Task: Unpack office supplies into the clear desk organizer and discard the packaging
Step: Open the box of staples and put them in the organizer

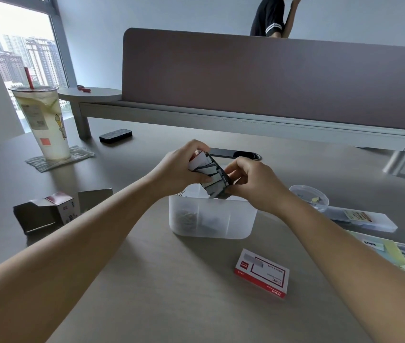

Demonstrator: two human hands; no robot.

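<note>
While the desk (147, 280) holds one emptied box (45, 211) and a red box (262, 273) unopened, we tip a small box (209, 173) over the clear organizer (212, 219), left hand (181, 167) and right hand (251, 179) each with a tight grip on it.

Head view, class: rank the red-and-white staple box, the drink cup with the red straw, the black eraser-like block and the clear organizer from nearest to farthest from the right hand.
1. Clear organizer, directly below the right hand.
2. Red-and-white staple box, nearer the camera, flat on the desk.
3. Black block, far left, behind.
4. Drink cup, farthest left, by the window.
</note>
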